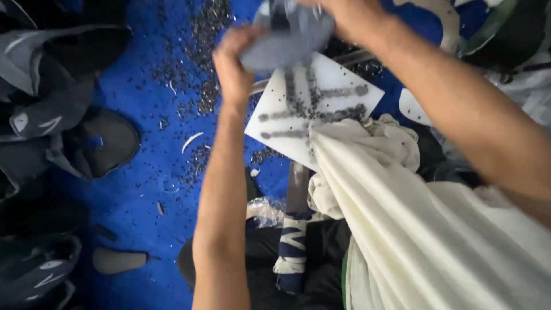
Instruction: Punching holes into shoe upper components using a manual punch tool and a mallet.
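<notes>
Since the soft grey fabric shoe upper (290,34) looks light and floppy, it is best gripped at its edges, where left hand (235,63) and right hand (344,17) fingers are pinching it.

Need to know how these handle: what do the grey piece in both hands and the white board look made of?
Grey piece: soft matte fabric or synthetic sheet, bending between left hand and right hand. White board: looks like rigid, smooth plastic, scored with dark marks.
</notes>
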